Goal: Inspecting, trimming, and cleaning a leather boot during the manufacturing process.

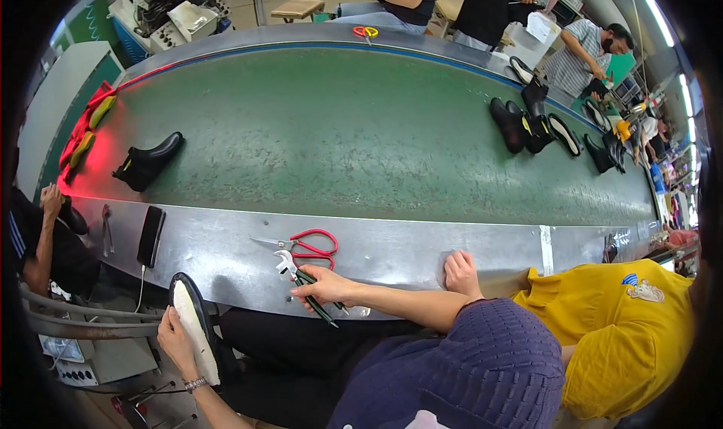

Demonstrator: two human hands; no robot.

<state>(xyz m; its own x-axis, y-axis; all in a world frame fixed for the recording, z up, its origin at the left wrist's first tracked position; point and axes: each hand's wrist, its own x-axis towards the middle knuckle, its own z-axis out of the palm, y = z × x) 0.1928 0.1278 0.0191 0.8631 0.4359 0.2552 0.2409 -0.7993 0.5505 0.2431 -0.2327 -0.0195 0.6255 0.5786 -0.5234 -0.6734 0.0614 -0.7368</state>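
Note:
My left hand [176, 343] grips a black boot [181, 282] by its edge, below the front of the metal table. The boot's pale, sole-less underside [194, 327] is turned up, with my fingers lying along it. Over the table edge, my right hand [325, 287] is closed round a pair of pliers [285, 263] with a silver head and dark green handles. The pliers' head points up and left, away from the boot. Just beyond it, red-handled scissors [312, 242] lie on the metal, their blades toward the left.
A black phone [151, 237] with a white cable and a metal tool [107, 229] lie at left. Beyond the metal ledge runs a green conveyor belt [324, 128] carrying a black boot [148, 161] and several more at right. A person in yellow [625, 331] sits close on my right.

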